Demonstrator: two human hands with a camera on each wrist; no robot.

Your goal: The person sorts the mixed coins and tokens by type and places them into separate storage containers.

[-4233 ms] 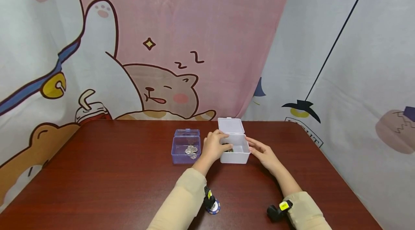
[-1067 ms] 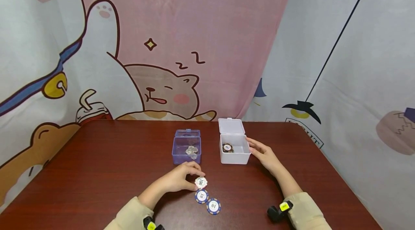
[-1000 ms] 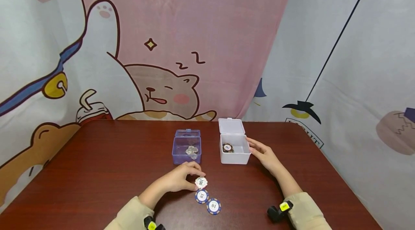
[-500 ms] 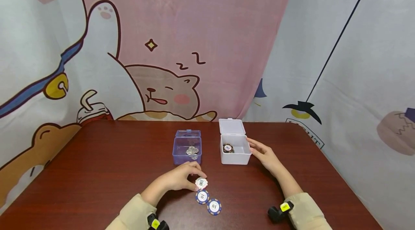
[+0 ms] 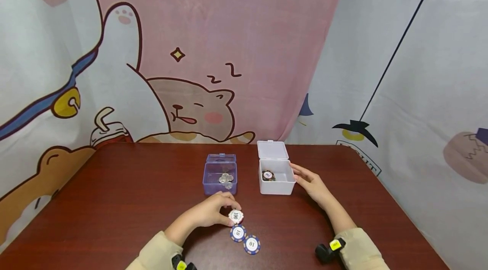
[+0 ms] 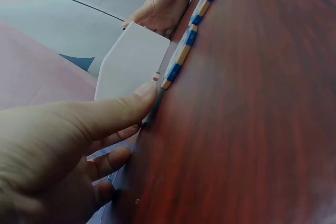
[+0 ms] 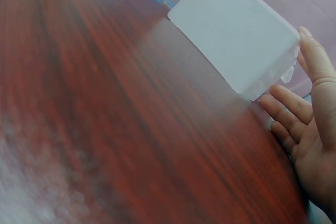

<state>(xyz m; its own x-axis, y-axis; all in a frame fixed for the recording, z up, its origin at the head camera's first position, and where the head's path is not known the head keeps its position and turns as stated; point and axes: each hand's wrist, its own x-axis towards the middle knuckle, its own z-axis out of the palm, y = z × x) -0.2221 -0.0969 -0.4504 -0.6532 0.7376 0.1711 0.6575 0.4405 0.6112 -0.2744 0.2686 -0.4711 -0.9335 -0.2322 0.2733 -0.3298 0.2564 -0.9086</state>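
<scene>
My left hand [image 5: 213, 210] pinches a white poker chip [image 5: 236, 216] marked 100 between thumb and fingers, low over the table. In the left wrist view only a sliver of that chip's red-and-white edge [image 6: 156, 77] shows past the thumb tip. Two blue-and-tan poker chips [image 5: 238, 233] marked 10 lie flat just below it. My right hand [image 5: 311, 184] rests with loosely extended fingers against the right side of a white box [image 5: 277, 188], whose lid stands raised at the back. Inside that box, at the left, sit dark poker chips [image 5: 268, 175].
Left of the white box stands a clear blue-purple box [image 5: 220, 188] with its lid up and several silvery coins [image 5: 225, 178] inside. The brown table [image 5: 126, 202] ends at a cartoon-printed cloth [image 5: 244, 50] behind.
Over the last seconds my left hand has gone from inside the white box to the chip marked 100 and taken hold of it. My right hand has stayed at the box.
</scene>
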